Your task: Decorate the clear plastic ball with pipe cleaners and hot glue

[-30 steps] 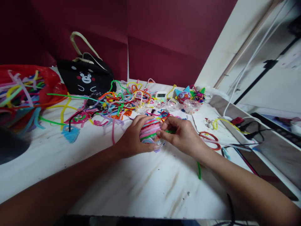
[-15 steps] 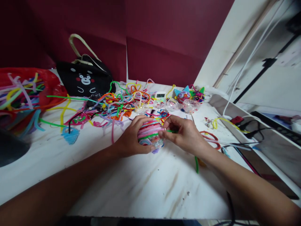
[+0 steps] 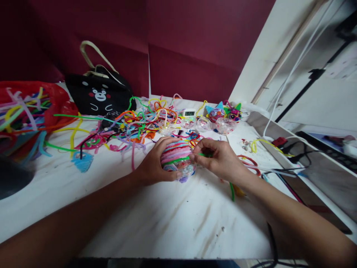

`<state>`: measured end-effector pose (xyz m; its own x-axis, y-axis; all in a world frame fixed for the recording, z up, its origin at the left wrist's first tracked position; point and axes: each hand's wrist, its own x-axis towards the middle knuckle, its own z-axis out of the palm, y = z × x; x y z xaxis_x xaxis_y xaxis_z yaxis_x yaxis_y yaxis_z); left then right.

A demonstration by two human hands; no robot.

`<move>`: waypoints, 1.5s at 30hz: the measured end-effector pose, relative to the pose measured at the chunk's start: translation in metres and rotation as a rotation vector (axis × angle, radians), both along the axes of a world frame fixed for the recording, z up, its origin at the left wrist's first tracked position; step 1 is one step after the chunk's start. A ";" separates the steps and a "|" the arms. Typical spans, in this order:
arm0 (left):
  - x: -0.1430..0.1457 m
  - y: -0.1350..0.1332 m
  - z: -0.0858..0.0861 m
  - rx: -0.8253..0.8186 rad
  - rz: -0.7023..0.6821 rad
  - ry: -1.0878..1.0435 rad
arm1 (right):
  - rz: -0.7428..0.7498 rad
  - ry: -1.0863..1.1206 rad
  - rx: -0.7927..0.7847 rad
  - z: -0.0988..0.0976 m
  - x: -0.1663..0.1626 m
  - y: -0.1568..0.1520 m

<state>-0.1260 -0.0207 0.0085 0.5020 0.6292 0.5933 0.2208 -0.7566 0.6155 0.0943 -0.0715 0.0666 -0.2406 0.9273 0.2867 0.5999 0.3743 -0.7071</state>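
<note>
My left hand (image 3: 153, 163) is wrapped around a clear ball (image 3: 177, 156) partly covered in rows of pink, red, blue and green pipe cleaner. The ball's lower right part is bare and see-through. At its right side, my right hand (image 3: 216, 158) pinches a green pipe cleaner (image 3: 232, 191) between thumb and forefinger. One end of that pipe cleaner hangs below the right wrist, and a green row runs across the ball. My right palm hides the stretch between. A purple bit (image 3: 183, 179) sticks out under the ball.
Behind the ball lies a tangle of coloured pipe cleaners (image 3: 150, 119), with clear containers (image 3: 204, 124) and a small digital clock (image 3: 189, 113). A red bag (image 3: 60, 98) of pipe cleaners and a black bag (image 3: 97, 96) stand left. Red-handled scissors (image 3: 251, 162) and a tablet (image 3: 320, 204) lie right.
My right fingers have shifted slightly at the ball's edge, and more of the clear surface shows beside them. The left hand keeps its hold. The whole view has moved a little.
</note>
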 end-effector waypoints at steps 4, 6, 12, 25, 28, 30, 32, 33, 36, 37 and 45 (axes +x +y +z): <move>0.000 0.001 -0.002 -0.047 -0.028 -0.022 | -0.018 0.011 -0.015 -0.001 0.001 0.000; 0.000 0.002 -0.003 -0.050 -0.042 -0.030 | -0.031 0.012 -0.015 -0.002 0.000 0.000; -0.002 0.008 -0.004 -0.022 -0.089 0.037 | -0.060 0.040 -0.043 -0.003 -0.003 0.002; -0.005 -0.011 0.024 -0.117 0.119 0.041 | -0.041 -0.042 -0.010 0.007 -0.027 -0.002; -0.004 -0.013 0.025 -0.150 0.123 0.020 | -0.023 -0.050 0.008 0.009 -0.030 -0.004; -0.004 -0.014 0.026 -0.176 0.121 0.010 | -0.009 -0.065 0.026 0.010 -0.029 -0.006; -0.003 -0.014 0.025 -0.193 0.120 0.007 | 0.001 -0.070 0.034 0.011 -0.027 -0.007; -0.003 -0.015 0.025 -0.197 0.120 0.004 | -0.001 -0.067 0.034 0.012 -0.025 -0.007; -0.002 -0.015 0.024 -0.194 0.124 -0.004 | -0.019 -0.050 0.025 0.013 -0.019 -0.008; -0.002 -0.015 0.023 -0.190 0.127 -0.003 | -0.024 -0.045 0.019 0.013 -0.017 -0.008; -0.003 -0.015 0.023 -0.203 0.138 0.002 | -0.033 0.017 -0.015 0.004 -0.008 -0.006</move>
